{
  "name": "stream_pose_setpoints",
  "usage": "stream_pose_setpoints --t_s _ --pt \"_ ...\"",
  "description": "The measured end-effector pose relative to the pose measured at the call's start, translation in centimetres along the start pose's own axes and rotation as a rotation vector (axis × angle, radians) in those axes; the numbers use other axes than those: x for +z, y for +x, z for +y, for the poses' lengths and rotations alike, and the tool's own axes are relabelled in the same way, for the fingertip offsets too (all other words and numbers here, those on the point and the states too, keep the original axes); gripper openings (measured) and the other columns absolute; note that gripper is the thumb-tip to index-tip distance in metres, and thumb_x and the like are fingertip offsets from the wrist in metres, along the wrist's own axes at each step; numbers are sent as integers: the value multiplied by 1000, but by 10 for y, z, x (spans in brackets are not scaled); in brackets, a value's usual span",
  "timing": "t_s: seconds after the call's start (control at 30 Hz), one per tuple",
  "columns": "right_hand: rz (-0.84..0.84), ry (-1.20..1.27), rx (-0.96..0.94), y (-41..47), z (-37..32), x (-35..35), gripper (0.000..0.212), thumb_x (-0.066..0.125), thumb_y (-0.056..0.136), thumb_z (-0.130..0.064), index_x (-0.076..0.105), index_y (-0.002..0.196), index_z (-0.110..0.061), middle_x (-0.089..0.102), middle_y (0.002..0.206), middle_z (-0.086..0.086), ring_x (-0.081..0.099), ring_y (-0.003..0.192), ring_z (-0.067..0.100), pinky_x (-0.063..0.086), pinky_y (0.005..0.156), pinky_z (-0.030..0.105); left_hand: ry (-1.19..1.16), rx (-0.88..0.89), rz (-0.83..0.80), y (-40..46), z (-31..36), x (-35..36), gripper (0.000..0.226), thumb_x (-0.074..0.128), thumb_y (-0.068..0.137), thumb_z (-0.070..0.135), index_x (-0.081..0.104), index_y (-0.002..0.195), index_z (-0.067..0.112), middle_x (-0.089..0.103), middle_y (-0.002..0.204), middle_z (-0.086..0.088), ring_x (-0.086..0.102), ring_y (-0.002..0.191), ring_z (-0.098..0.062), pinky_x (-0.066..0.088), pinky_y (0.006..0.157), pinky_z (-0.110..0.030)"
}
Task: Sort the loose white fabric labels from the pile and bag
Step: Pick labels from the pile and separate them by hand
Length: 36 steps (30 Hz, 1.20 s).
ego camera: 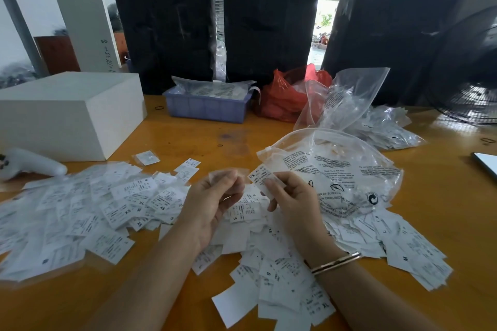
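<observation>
Centrally, both hands are held raised just above the pile (250, 236) of white labels on the surface (188, 137). A small clear sleeve (228, 173) is pinched between the thumb and curled fingertips of the left hand (212, 204). A single label (262, 174), printed "XS", is pinched by the thumb and fingers of the right hand (291, 204); a bangle (336, 263) is worn on that wrist. The two hands are kept near each other, the label just beside the sleeve. Loose labels are spread beneath and in front of the wrists, with more labels in clear sleeves (67, 212) spread to the left. A large clear bag (344, 169) with printed warnings is lying just right of the right hand, partly over the labels. Farther back, a blue tray (207, 109), a red bag (282, 97) and a white box (67, 113) are seen.
</observation>
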State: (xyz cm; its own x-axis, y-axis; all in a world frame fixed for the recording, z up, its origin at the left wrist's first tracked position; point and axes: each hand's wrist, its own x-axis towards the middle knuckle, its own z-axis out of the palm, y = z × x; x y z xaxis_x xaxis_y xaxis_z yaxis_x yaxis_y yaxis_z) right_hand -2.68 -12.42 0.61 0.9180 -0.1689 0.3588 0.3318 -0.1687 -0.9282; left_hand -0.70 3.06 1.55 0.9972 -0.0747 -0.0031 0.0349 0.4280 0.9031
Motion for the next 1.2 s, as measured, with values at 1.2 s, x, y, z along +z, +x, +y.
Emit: stream_pose_setpoints --t_s 1.2 --pt "-173 -171 -55 -5 -5 4 7 64 88 -21 69 82 -22 58 57 -16 48 50 -1 34 48 11 601 82 -179 -7 7 -2 44 74 65 39 64 107 30 74 79 10 70 74 -5 49 60 -14"
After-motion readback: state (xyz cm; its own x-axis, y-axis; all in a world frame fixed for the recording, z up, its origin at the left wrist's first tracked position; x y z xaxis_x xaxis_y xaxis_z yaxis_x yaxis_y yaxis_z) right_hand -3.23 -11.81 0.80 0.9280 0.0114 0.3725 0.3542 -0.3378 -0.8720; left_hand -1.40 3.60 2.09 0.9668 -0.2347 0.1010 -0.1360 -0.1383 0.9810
